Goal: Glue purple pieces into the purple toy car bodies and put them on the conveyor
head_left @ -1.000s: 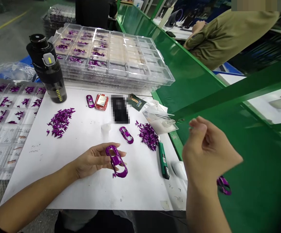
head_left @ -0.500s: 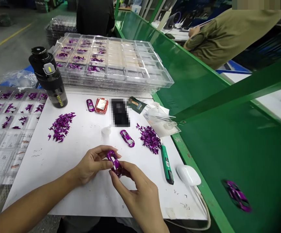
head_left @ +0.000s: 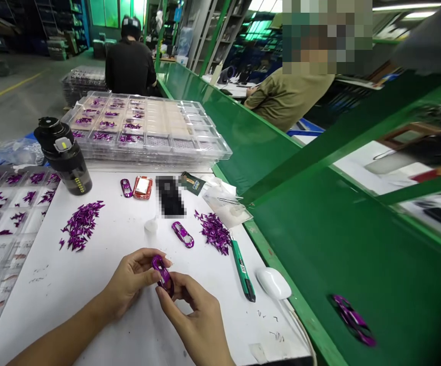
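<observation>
Between my two hands is a purple toy car body [head_left: 163, 274], held over the white worktop. My left hand [head_left: 134, 277] pinches its far end between thumb and fingers. The near end is gripped by my right hand [head_left: 193, 310], whose fingertips partly cover it. Just beyond lies a second purple car body [head_left: 182, 234] on the worktop. To its right is a pile of small purple pointed pieces [head_left: 214, 231], and a similar purple pile [head_left: 82, 223] lies at the left. A green utility knife [head_left: 243, 272] rests right of my hands.
A black bottle [head_left: 65, 160] stands back left, before stacked clear compartment trays [head_left: 147, 147]. A red box [head_left: 143, 187], a dark pixelated item [head_left: 170, 197] and a white mouse-shaped object [head_left: 274, 283] lie on the worktop. A green conveyor [head_left: 300, 239] on the right carries another purple car [head_left: 353, 320]. Two people sit beyond.
The camera view has tilted up and turned right, so the scene sits lower and further left. Both hands still hold the same car body. The car on the conveyor appears shifted with the view.
</observation>
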Action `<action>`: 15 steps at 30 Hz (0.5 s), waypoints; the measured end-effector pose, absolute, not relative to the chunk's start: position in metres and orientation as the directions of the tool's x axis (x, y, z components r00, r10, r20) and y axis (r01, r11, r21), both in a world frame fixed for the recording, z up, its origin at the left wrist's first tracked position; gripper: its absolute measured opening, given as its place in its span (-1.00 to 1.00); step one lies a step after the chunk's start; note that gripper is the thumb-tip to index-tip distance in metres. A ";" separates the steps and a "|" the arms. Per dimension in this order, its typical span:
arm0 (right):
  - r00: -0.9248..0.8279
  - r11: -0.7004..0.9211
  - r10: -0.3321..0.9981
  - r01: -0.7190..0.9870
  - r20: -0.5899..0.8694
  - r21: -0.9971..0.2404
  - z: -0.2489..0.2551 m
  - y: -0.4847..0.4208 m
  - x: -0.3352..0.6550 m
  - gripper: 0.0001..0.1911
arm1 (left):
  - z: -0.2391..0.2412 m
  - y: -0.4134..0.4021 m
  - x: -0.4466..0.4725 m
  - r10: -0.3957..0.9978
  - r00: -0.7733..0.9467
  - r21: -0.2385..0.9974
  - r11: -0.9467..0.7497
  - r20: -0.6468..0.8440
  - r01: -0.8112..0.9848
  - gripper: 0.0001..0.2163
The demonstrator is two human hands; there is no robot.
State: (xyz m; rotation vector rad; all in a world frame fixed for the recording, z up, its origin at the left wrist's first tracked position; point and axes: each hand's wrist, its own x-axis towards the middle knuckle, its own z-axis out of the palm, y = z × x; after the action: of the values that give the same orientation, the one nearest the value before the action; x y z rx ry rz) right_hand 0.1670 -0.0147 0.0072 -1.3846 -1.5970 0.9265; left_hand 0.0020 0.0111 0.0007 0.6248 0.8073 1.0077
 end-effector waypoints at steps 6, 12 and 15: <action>-0.210 0.271 0.957 0.398 0.201 -0.876 0.007 -0.022 0.178 -0.84 | -0.007 0.006 0.001 0.901 0.348 0.837 0.389 -0.259 -0.385 -0.56; -0.105 0.346 0.919 0.678 0.381 -0.649 0.022 -0.012 0.270 -0.70 | -0.008 0.004 0.004 0.895 0.412 0.919 0.295 -0.171 -0.261 -0.46; 0.165 -0.060 0.969 0.879 0.182 -0.474 0.022 0.032 0.358 -0.57 | -0.003 0.004 0.007 0.898 0.349 0.909 0.356 -0.268 -0.219 -0.61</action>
State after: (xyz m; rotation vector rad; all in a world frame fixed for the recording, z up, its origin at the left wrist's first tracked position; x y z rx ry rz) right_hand 0.3584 0.0322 0.0219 -1.9700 -1.7450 0.2508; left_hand 0.0072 0.0041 -0.0026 0.9092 0.9190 0.8700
